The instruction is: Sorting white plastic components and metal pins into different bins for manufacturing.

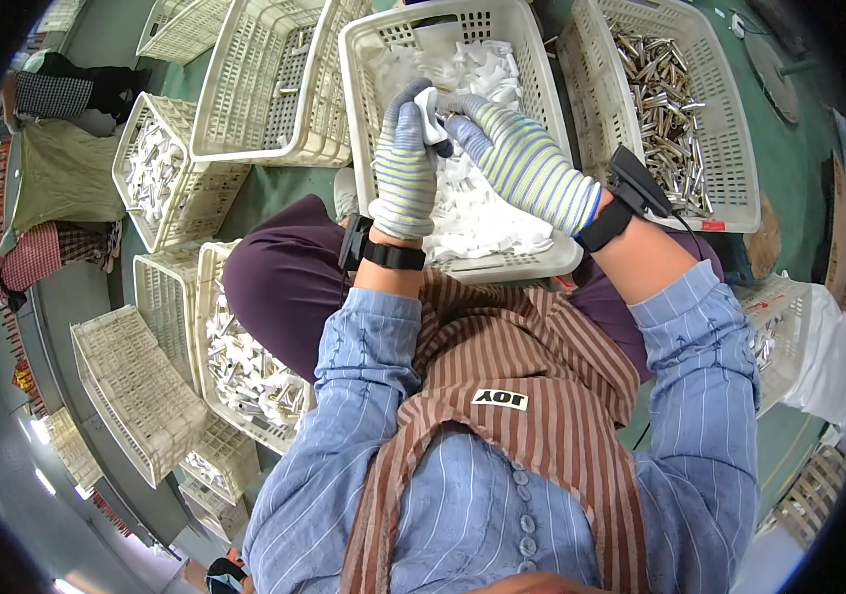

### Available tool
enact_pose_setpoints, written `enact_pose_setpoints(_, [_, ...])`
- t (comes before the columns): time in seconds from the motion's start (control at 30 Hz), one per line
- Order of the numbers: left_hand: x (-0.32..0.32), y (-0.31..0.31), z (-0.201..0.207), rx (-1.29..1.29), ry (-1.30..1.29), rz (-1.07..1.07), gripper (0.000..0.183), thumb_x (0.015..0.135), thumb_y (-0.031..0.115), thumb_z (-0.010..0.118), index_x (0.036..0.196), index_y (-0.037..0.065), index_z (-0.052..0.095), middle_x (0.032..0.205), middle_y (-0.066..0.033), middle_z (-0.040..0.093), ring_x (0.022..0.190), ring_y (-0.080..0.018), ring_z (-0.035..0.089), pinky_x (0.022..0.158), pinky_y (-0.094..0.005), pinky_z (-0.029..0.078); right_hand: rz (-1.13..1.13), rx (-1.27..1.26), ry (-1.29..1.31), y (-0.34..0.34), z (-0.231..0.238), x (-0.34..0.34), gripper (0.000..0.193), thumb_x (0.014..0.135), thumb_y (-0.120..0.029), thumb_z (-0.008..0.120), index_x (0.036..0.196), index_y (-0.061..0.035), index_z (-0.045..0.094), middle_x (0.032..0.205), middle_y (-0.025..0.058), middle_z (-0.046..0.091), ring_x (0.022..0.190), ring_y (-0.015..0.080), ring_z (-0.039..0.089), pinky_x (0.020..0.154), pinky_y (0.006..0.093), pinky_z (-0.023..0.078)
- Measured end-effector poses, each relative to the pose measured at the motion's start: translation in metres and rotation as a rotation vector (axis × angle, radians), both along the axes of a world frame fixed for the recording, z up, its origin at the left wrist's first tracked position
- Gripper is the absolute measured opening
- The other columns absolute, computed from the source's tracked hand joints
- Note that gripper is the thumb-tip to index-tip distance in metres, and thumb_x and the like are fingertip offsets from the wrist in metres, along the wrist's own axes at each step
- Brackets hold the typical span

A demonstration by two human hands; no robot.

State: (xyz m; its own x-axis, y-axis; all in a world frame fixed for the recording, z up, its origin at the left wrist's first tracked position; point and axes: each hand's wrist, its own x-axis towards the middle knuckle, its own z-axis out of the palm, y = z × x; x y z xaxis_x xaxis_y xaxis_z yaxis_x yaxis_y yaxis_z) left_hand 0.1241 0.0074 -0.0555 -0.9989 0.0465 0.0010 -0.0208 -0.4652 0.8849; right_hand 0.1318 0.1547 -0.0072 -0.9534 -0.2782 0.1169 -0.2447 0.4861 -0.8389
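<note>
My left hand (405,168), in a striped knit glove, grips a small curved white plastic piece (429,111) between thumb and fingers. Against the piece, the fingers of my right hand (527,163), gloved the same way, are bent and pressed together; what lies in them is mostly hidden. A dark tip shows just under the white piece, too small to name. Both hands are above a white perforated plastic basket (553,109) that holds many loose white plastic pieces (477,213).
At the right stands a basket (735,129) of shiny metal parts (662,109). On the left are a large basket (207,139) with few parts, a basket of white and metal pieces (254,361), and stacked baskets (136,386). Other people (47,252) are at the far left.
</note>
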Motion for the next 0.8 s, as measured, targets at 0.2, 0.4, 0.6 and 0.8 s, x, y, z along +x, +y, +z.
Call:
enact_pose_setpoints(0.2, [0.008,0.01,0.009,-0.139,-0.033,0.109,0.044,0.101,0.046,0.043,0.113,0.008,0.06,0.089,-0.0004,0.059,0.072,-0.0074,0.054,0.06,-0.0204,0.045,-0.017,0.159,0.129,-0.004,-0.015,0.006,0.027,0.098,-0.029,0.047,0.103,-0.0032,0.055,0.089,0.0237,0.065,0.086,0.0432,0.061,0.073,0.0506,0.048])
enact_pose_setpoints(0.4, [0.018,0.008,0.018,-0.215,-0.124,0.128,0.047,0.099,0.049,0.045,0.109,0.006,0.061,0.086,0.0004,0.058,0.075,-0.0075,0.054,0.064,-0.0206,0.046,0.003,0.162,0.011,-0.009,-0.016,0.014,0.031,0.098,-0.03,0.045,0.106,-0.0025,0.057,0.09,0.0243,0.065,0.086,0.0429,0.062,0.074,0.0504,0.048])
enact_pose_setpoints(0.6, [0.02,0.007,0.007,-0.35,-0.024,0.208,0.042,0.1,0.045,0.044,0.102,0.007,0.061,0.078,0.0026,0.055,0.061,-0.004,0.047,0.052,-0.0193,0.04,0.124,-0.095,-0.259,-0.007,-0.02,0.009,0.04,0.1,-0.037,0.041,0.108,-0.0022,0.059,0.082,0.0189,0.065,0.074,0.0352,0.064,0.069,0.0417,0.051])
enact_pose_setpoints(0.8, [0.026,-0.002,0.01,-0.434,-0.033,0.155,0.037,0.102,0.036,0.041,0.101,0.005,0.059,0.07,0.0005,0.054,0.053,-0.006,0.046,0.049,-0.022,0.041,0.171,-0.401,-1.094,0.0,0.016,0.003,0.042,0.098,-0.051,0.043,0.084,-0.0133,0.054,0.053,-0.0077,0.036,0.042,0.0039,0.033,0.039,0.0219,0.025])
